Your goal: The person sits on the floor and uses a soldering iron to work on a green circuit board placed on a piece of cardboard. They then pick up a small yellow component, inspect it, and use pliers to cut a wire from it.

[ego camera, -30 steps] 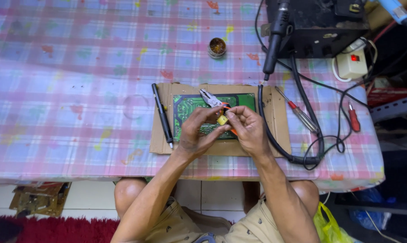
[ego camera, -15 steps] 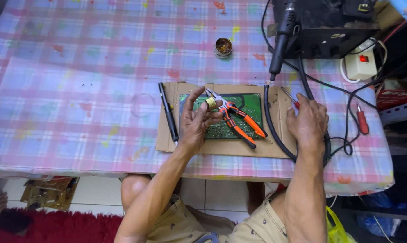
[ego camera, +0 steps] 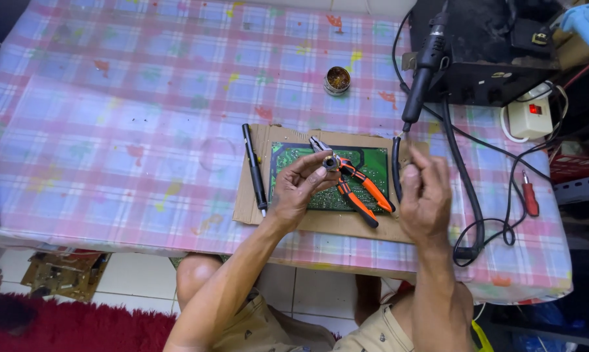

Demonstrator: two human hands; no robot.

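My left hand [ego camera: 299,190] hovers over a green circuit board [ego camera: 288,160] and pinches a small round metal-topped part [ego camera: 331,163] between thumb and fingers. Orange-and-black pliers [ego camera: 363,191] lie on the board just right of that part. My right hand [ego camera: 425,195] is raised at the board's right edge, beside a black cable [ego camera: 396,171]. Its fingers are curled together, and I cannot tell whether anything is between them. The board rests on a sheet of brown cardboard [ego camera: 247,210].
A black pen-shaped tool [ego camera: 255,171] lies along the cardboard's left side. A small round tin [ego camera: 338,79] sits farther back. At the right stand a black station box [ego camera: 496,65] with its handpiece [ego camera: 425,62], a white switch box [ego camera: 530,117], cables and a red screwdriver [ego camera: 529,195].
My right hand left the pliers on the board, reached to the table's right side, and has now come back up near the board's right edge. My left hand kept the round part.
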